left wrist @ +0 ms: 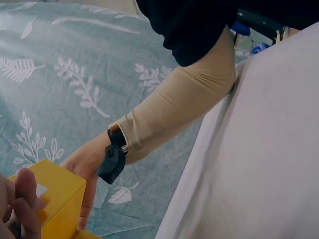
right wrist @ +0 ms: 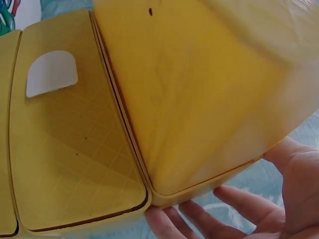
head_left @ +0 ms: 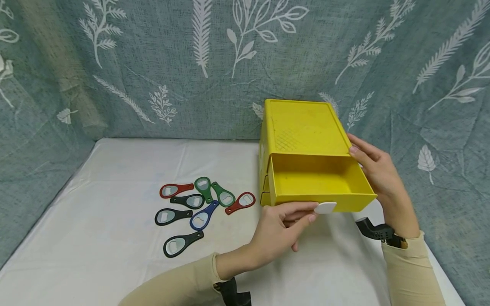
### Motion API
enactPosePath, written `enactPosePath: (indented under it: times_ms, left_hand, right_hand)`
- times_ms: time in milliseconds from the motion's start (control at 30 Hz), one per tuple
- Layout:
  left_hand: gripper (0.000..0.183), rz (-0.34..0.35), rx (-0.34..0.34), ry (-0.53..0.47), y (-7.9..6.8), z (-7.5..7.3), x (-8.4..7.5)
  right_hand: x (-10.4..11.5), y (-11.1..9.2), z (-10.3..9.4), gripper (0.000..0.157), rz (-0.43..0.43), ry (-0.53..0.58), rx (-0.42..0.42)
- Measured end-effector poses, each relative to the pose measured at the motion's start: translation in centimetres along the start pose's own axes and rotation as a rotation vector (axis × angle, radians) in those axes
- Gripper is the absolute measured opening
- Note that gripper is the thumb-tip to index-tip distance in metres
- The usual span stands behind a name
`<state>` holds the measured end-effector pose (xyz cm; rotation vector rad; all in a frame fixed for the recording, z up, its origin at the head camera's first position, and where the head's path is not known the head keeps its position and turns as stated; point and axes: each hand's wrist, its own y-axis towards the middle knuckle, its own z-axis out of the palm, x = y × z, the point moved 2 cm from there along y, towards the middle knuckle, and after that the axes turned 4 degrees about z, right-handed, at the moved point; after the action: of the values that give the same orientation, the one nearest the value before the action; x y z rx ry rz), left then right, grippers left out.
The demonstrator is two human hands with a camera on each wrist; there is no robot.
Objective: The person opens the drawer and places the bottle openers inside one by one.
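We record the top drawer (head_left: 317,177) jutting nearward from the yellow cabinet (head_left: 304,127); slide axis runs near–far. At its near front, the left hand (head_left: 281,227) pinches the white tab (head_left: 326,208); the right hand (head_left: 379,172) rests, fingers spread, on the cabinet's right side.

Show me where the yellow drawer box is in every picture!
Head: the yellow drawer box is right of centre.
Left wrist: the yellow drawer box is in the bottom-left corner.
Right wrist: the yellow drawer box fills most of the picture, close up.
Shared landmark: the right hand, next to the box each time.
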<state>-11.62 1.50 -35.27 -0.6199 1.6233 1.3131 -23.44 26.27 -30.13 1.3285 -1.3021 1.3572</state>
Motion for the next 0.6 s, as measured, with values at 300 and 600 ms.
enactPosePath:
  times_ms: [300,600]
  left_hand:
    - [0.028,0.046,0.044,0.047,-0.23,-0.47,0.03]
    - [0.028,0.040,0.059,0.034,-0.42,-0.79,-0.25]
  right_hand:
    - [0.01,0.08,0.02,0.059,-0.020,0.066,0.028]
    - [0.02,0.03,0.16,0.058,-0.055,0.107,0.044]
